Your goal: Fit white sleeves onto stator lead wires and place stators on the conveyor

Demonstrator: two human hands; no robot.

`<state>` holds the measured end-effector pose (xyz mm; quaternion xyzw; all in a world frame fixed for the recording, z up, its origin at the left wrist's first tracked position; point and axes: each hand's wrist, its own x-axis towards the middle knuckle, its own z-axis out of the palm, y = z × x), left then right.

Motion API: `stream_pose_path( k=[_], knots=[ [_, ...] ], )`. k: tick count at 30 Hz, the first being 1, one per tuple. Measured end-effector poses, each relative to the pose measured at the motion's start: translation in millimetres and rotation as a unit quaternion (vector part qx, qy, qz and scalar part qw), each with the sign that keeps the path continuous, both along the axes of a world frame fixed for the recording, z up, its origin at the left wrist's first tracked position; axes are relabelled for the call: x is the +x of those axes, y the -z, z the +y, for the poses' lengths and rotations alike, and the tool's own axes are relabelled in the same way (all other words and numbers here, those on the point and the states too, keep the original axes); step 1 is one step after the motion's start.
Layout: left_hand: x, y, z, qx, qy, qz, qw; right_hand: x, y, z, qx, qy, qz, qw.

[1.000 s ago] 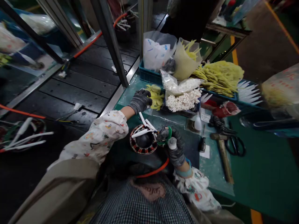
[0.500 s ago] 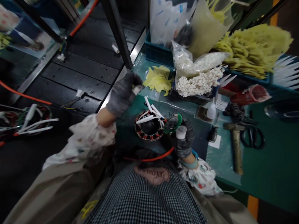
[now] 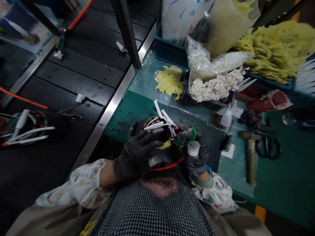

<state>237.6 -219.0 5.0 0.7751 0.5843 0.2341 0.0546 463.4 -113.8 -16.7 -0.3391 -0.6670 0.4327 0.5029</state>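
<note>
A round motor stator [image 3: 157, 126] with copper-red windings lies on the green mat, with several white sleeved leads sticking up from it. My left hand [image 3: 137, 154], in a dark glove, curves over its near side and hides much of it. A small yellow paper piece [image 3: 163, 144] shows beneath those fingers. My right hand [image 3: 197, 155], also gloved, grips a white-capped tube [image 3: 193, 148] and a green-handled item [image 3: 190, 136] right beside the stator.
Loose yellow sheets [image 3: 171, 82], bagged white bundles [image 3: 216, 86] and a yellow bundle [image 3: 270, 49] lie at the back. A hammer [image 3: 251, 160] and scissors [image 3: 267, 147] sit right. A steel post [image 3: 125, 32] rises left of a blue crate [image 3: 169, 52].
My left hand has moved from beside the yellow sheets onto the stator's near side. My right hand stays by the stator. The whole view has shifted slightly.
</note>
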Motion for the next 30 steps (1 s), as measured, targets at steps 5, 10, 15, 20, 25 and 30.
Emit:
stream_pose_path(
  k=[5,10,15,20,25,30],
  knots=[
    [-3.1,24.3,-18.7,0.127,-0.014,0.056,0.990,-10.0,-10.0,-3.4,0.165,-0.071,-0.146,0.973],
    [-32.4,17.6,-9.6,0.159,0.112,-0.029,0.981,-31.8,-13.0,-9.5,0.306,-0.081,-0.327,0.890],
    [-59.7,1.9,19.9,0.051,-0.038,-0.245,0.967,-40.7,-13.9,-2.5,0.334,-0.097,-0.369,0.862],
    [-61.5,3.8,63.8,-0.220,0.082,-0.286,0.929,-34.4,-12.7,-4.3,0.268,-0.121,-0.332,0.896],
    [-42.2,1.2,44.2,-0.240,0.116,-0.279,0.922,-13.9,-12.3,-37.5,0.247,-0.102,-0.302,0.915],
    [-38.7,8.9,20.2,-0.181,0.161,-0.319,0.916,-16.0,-19.5,-51.7,0.240,-0.065,-0.310,0.918]
  ],
)
